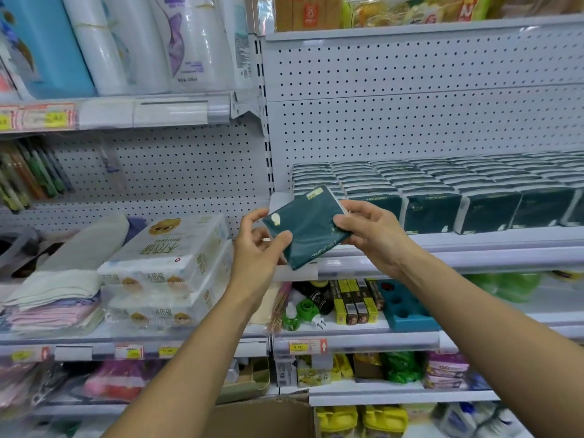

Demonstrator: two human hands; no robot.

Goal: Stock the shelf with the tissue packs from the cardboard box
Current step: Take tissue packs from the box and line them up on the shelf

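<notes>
A single dark green tissue pack [308, 227] is held in the air between both hands, just in front of the shelf [442, 245] that is being stocked. It is pinched at its lower left edge by the left hand [257, 248], thumb on top and fingers curled beneath, and at its right end by the right hand [369, 230], whose fingers are likewise closed on it. The pack is tilted, one corner pointing down toward the shelf lip, and is not yet resting on anything. Behind it, rows of matching packs [442, 191] are already stood upright across most of the shelf, packed closely from the right side over to near the upright post — only a narrow gap at the left end appears to be left. The step in hand is judged to be the placing of one more pack, late in the filling of this tier. For the next move the pack would need to be turned upright, aligned with its neighbours and slid into that left-end gap without the front row being toppled. The cardboard box [265, 418] is seen low down, below the forearms — its contents cannot be made out.
</notes>
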